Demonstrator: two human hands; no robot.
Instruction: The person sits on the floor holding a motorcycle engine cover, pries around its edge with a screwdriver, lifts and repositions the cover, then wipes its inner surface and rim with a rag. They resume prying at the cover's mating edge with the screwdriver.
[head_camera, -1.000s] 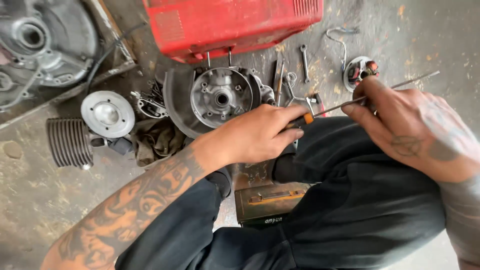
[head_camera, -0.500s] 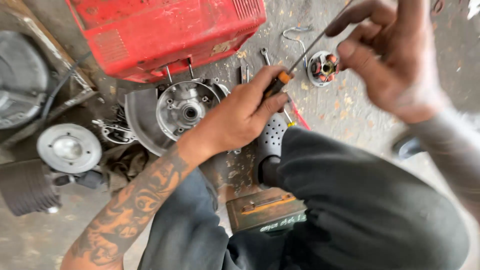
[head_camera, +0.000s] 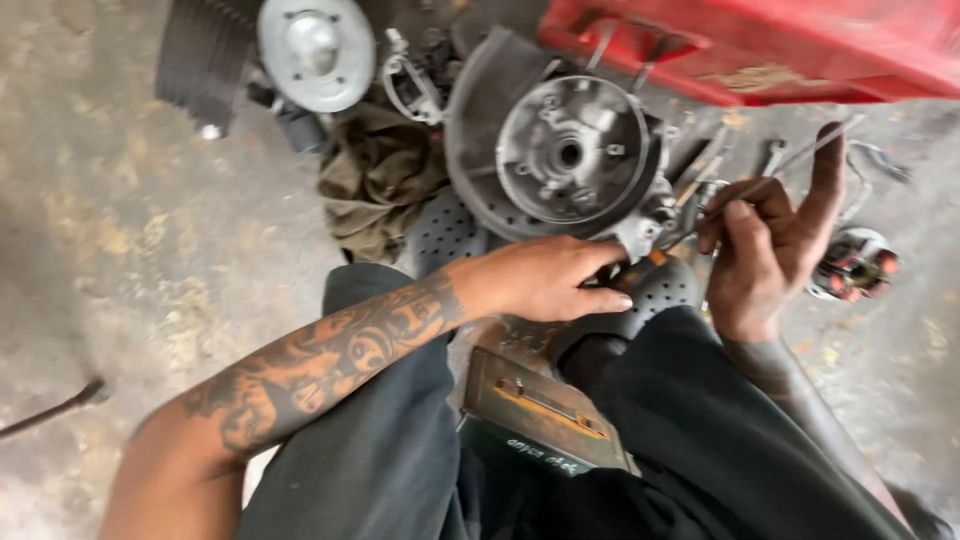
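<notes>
Fingers of the left hand (head_camera: 545, 280) are curled shut round the orange-collared handle of a screwdriver (head_camera: 660, 248) at frame centre. Its thin shaft runs up and right across the right hand (head_camera: 765, 235), whose thumb and bent fingers pinch it, index finger raised. Just above the left hand sits a grey engine casing (head_camera: 572, 152) on the concrete floor (head_camera: 150, 260), below a red housing (head_camera: 760, 45). A round wound coil part (head_camera: 858, 265) lies just right of the right hand.
</notes>
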